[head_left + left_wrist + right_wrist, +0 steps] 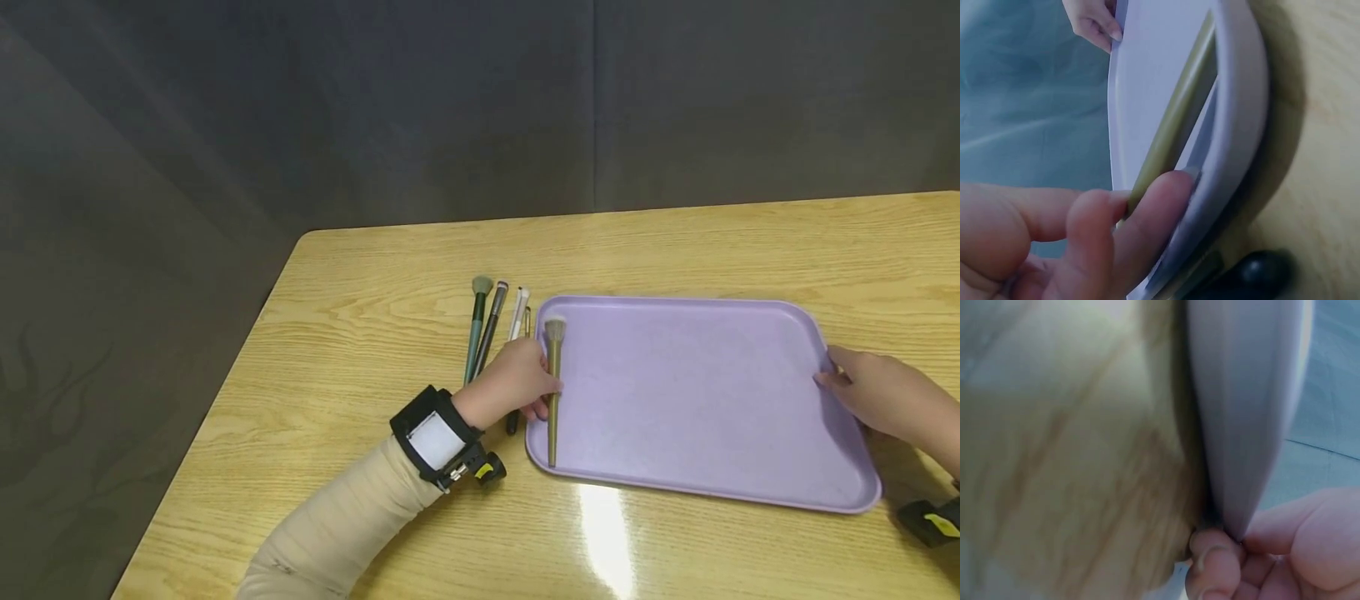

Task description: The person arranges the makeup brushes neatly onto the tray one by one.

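Note:
Along the left edge of a lilac tray, my left hand pinches a makeup brush with an olive-gold handle and pale bristles pointing away from me. In the left wrist view the thumb and fingers meet on the olive handle, close by the tray's rim. My right hand grips the tray's right rim, thumb on top. The right wrist view shows its fingers curled under the tray's edge.
Left of the tray, several more brushes lie on the wooden table: a green one, a dark one, a white one and a thin one. My left hand partly covers them. A dark curtain hangs behind the table.

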Motion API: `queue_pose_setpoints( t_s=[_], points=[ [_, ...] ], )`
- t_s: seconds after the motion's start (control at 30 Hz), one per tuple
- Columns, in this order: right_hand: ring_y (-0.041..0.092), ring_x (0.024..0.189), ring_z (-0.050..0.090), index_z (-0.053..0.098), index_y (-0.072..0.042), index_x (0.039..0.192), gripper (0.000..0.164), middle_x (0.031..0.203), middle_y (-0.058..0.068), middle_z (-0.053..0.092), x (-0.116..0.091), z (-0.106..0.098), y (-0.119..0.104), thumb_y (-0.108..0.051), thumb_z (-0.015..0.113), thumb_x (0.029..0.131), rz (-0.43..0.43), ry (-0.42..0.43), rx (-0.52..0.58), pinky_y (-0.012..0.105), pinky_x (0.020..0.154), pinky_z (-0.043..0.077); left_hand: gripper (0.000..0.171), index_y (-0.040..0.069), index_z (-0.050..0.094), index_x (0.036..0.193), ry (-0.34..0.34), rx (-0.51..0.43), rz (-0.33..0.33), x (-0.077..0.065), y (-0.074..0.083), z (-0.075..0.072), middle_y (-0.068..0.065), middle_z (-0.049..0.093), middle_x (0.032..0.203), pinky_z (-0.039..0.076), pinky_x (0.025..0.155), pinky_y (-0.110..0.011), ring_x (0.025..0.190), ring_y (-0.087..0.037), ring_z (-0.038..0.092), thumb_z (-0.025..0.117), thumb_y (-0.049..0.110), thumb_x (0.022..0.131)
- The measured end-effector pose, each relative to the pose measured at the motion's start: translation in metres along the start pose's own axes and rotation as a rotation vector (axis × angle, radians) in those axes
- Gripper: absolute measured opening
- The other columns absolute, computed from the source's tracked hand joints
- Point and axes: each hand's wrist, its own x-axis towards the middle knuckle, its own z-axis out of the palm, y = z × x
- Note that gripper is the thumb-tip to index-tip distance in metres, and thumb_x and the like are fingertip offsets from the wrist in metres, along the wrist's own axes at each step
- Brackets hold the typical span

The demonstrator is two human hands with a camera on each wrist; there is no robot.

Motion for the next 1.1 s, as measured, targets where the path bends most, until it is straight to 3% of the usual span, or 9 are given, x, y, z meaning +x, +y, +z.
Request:
queue_pose_setpoints(
  t_s=[0.37, 0.57, 0.73, 0.97, 1.1],
  points=[
    [0.041, 0.075, 0.056, 0.033, 0.029, 0.107, 0.041, 0.091, 0.041, 0.051, -0.002, 0.000, 0.002, -0.006, 0.047, 0.090, 0.018, -0.003, -0.028, 0.047, 0.060, 0.048, 0.017, 0.000, 0.054, 0.070, -0.031, 0.217, 0.061, -0.001, 0.010, 0.008, -0.010, 0.058, 0.052, 0.046, 0.038, -0.026, 0.041, -0.018, 0.055, 0.063, 0.006, 0.084],
    [0.035, 0.069, 0.055, 0.035, 0.027, 0.104, 0.038, 0.085, 0.037, 0.053, -0.005, -0.001, 0.004, -0.006, 0.047, 0.090, 0.018, 0.001, -0.026, 0.046, 0.058, 0.048, 0.015, 0.000, 0.055, 0.075, 0.025, 0.332, 0.059, -0.004, 0.015, 0.016, -0.007, 0.056, 0.053, 0.042, 0.036, -0.022, 0.039, -0.014, 0.054, 0.062, 0.008, 0.085],
    [0.043, 0.074, 0.056, 0.035, 0.028, 0.106, 0.039, 0.088, 0.040, 0.052, -0.005, 0.000, 0.004, -0.006, 0.046, 0.090, 0.012, 0.004, -0.028, 0.047, 0.060, 0.048, 0.014, 0.000, 0.054, 0.077, 0.069, 0.383, 0.097, -0.007, 0.014, 0.019, -0.005, 0.053, 0.054, 0.041, 0.036, -0.019, 0.036, -0.010, 0.051, 0.061, 0.009, 0.086],
    [0.041, 0.072, 0.056, 0.036, 0.028, 0.103, 0.037, 0.084, 0.038, 0.053, -0.004, 0.002, 0.006, -0.005, 0.047, 0.089, -0.004, 0.025, -0.037, 0.048, 0.060, 0.048, 0.018, 0.002, 0.056, 0.073, 0.113, 0.433, 0.137, -0.016, 0.012, 0.016, -0.004, 0.053, 0.058, 0.040, 0.037, -0.019, 0.043, -0.009, 0.050, 0.060, 0.012, 0.087],
    [0.046, 0.076, 0.056, 0.036, 0.028, 0.104, 0.038, 0.086, 0.039, 0.053, -0.004, 0.001, 0.006, -0.005, 0.046, 0.089, 0.006, 0.021, -0.043, 0.050, 0.061, 0.047, 0.015, -0.001, 0.058, 0.083, 0.161, 0.452, 0.145, -0.022, 0.012, 0.009, -0.005, 0.052, 0.066, 0.040, 0.040, -0.019, 0.050, -0.011, 0.049, 0.060, 0.013, 0.087]
  ],
)
